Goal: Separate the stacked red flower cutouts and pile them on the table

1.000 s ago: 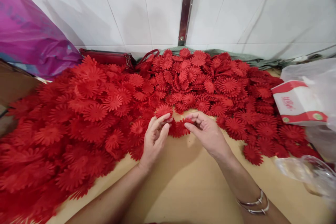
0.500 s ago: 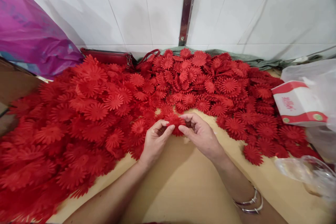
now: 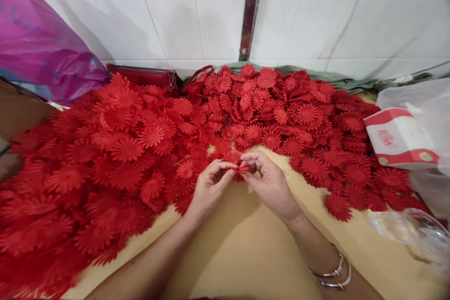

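Observation:
Between my two hands is a small red artificial flower piece (image 3: 243,168), its petals bunched at the fingertips. My left hand (image 3: 213,185) pinches its left side with thumb and index finger. From the right, my right hand (image 3: 269,183) pinches it too, with the other fingers curled. Both hands sit just in front of the near edge of a heap of red petal discs (image 3: 253,133). On the left spreads a larger, looser heap of such flower pieces (image 3: 126,173). The fingers partly hide the held piece.
A pale wooden table (image 3: 228,248) lies under my forearms. At the right are a red-and-white box (image 3: 401,138) and clear plastic packaging (image 3: 415,234). Behind the heap rests a dark red purse (image 3: 140,75). A purple bag (image 3: 45,42) stands at the left, before a tiled wall (image 3: 168,14).
The flower piece was spread open between my hands and now appears folded, bunched edge-on at the fingertips. My left fingertips have shifted slightly right, closer to my right ones.

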